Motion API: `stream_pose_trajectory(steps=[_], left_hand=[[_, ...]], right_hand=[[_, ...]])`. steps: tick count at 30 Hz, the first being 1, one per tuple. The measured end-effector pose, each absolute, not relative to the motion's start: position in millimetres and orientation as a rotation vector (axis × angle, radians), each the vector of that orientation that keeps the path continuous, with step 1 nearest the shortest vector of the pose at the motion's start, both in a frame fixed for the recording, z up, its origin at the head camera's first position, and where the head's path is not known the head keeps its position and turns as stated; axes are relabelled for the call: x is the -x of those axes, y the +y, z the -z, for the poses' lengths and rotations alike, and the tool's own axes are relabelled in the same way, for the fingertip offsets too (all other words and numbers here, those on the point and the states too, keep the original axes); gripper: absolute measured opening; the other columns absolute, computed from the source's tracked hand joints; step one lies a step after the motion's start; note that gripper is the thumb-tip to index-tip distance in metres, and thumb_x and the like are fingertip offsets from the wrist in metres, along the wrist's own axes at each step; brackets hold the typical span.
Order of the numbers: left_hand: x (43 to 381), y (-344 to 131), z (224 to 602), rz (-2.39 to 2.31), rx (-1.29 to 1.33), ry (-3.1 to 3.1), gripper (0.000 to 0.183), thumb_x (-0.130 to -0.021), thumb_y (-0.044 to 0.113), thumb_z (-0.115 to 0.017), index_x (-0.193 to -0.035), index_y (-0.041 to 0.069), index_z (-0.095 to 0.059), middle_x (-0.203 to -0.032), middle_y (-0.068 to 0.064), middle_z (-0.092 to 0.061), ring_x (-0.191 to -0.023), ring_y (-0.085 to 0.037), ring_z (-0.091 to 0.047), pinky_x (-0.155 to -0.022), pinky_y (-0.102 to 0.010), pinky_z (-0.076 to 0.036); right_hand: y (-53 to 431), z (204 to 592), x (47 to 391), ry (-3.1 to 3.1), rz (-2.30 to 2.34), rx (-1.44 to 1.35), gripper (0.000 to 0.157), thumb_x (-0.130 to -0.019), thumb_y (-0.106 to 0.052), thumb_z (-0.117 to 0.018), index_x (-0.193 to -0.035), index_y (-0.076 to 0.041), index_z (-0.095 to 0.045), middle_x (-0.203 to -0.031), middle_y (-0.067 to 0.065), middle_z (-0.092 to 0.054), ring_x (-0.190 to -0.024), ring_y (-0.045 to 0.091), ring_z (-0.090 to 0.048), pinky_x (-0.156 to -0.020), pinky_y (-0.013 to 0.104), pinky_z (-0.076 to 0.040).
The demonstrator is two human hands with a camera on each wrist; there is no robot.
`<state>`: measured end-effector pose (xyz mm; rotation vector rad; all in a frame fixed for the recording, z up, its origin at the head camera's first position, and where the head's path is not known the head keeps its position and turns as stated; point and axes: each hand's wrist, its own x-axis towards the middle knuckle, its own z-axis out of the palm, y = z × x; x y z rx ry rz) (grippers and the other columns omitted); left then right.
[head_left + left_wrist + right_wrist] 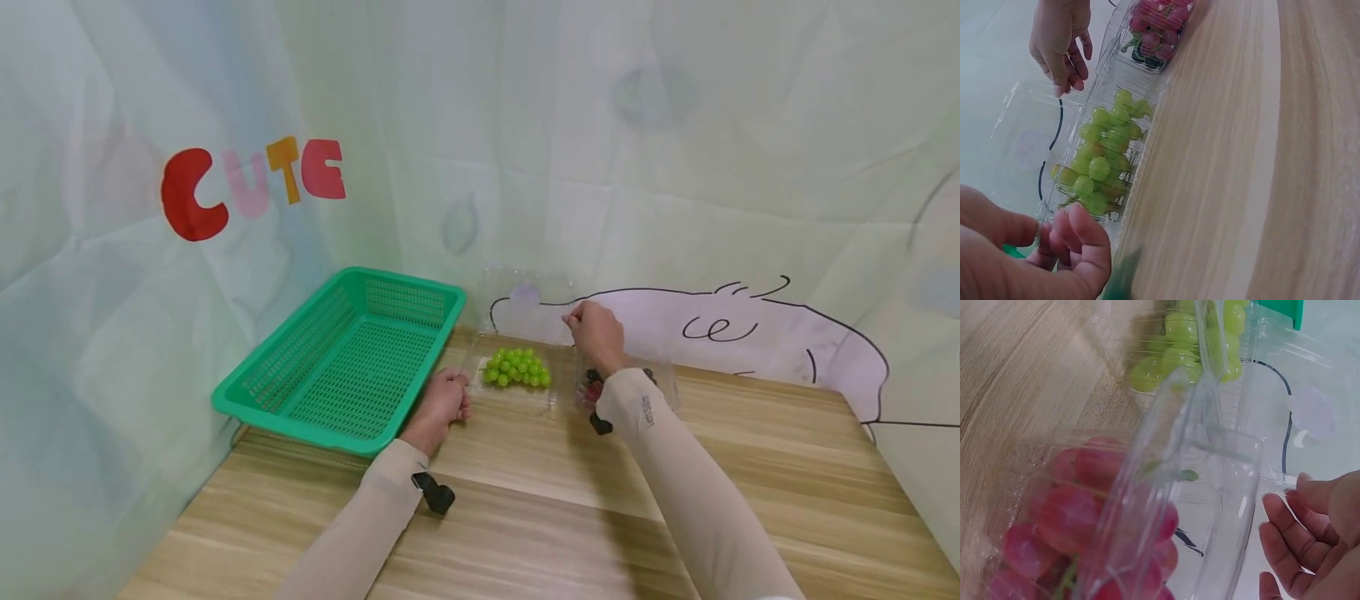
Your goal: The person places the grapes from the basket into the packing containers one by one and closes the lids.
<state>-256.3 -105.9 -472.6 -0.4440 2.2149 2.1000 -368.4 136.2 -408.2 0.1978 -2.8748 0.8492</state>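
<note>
Green grapes (517, 368) lie in a clear plastic clamshell box (1141, 147) whose lid (525, 293) stands raised at the back. My left hand (444, 400) pinches the box's left edge between thumb and fingers, seen closely in the left wrist view. At the raised lid's right edge, my right hand (597, 335) has its thumb and index fingertip around the lid's corner, the other fingers loosely curled. Below my right wrist stands a second clear box (1244, 487) with red grapes (1069, 512), partly hidden by the forearm in the head view.
A green slotted plastic basket (337, 443) stands left of the boxes, close beside my left hand. All stand on a wooden table (525, 517). Behind hangs a printed cloth (720, 208), with the lid near it.
</note>
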Motion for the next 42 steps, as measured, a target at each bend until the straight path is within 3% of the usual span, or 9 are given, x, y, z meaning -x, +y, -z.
stream_pose_trajectory(steps=[10,22,42], left_hand=[[255,-106,472,-2.078,0.438,2.236,0.028,-0.11,0.016,-0.04,-0.116,-0.008,-0.053,-0.078,-0.01,-0.046,-0.064,-0.015,-0.046,-0.054,-0.024,-0.049],[257,-108,473,-2.036,0.434,2.274,0.03,-0.109,0.016,-0.04,-0.119,-0.008,-0.055,-0.081,-0.013,-0.05,-0.061,-0.014,-0.047,-0.053,-0.023,-0.05],[257,-107,469,-2.021,0.45,2.28,0.03,-0.108,0.016,-0.041,-0.118,-0.009,-0.056,-0.08,-0.012,-0.051,-0.064,-0.014,-0.048,-0.054,-0.024,-0.052]], right_hand=[[140,404,363,-2.81,-0.853,-0.238,0.03,-0.104,-0.029,-0.06,-0.099,-0.004,-0.075,-0.08,0.007,-0.063,-0.076,0.025,-0.055,-0.074,0.04,-0.043],[141,394,355,-2.777,-0.834,-0.262,0.027,-0.103,-0.03,-0.061,-0.103,-0.006,-0.075,-0.088,0.007,-0.069,-0.084,0.026,-0.058,-0.088,0.05,-0.043],[147,384,342,-2.681,-0.838,-0.369,0.025,-0.102,-0.03,-0.063,-0.104,-0.009,-0.075,-0.093,0.005,-0.073,-0.084,0.024,-0.061,-0.083,0.046,-0.045]])
